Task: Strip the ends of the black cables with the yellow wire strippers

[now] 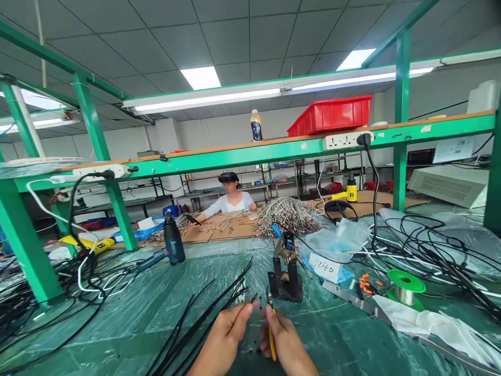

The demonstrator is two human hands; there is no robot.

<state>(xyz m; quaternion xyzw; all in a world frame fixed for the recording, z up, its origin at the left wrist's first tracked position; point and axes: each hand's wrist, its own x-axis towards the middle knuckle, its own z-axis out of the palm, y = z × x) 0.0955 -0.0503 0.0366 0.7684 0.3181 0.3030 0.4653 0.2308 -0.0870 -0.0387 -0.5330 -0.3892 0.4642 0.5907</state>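
Observation:
My left hand is closed in a pinch, with the dark end of a thin black cable at its fingertips. In my right hand are yellow-handled pliers, jaws pointing up and away from me. The pliers' tip stands just right of the left fingertips; whether it touches the cable I cannot tell. A bundle of black cables lies under and left of my left hand. Tiny dark bits are scattered on the green mat between my hands. Just beyond them stands a small black fixture with a clamp.
A heat gun stands at left. To the right are a solder spool, a paper marked 240, plastic bags and tangled cables. A pile of wires lies ahead; a co-worker sits behind it. A green shelf beam crosses above.

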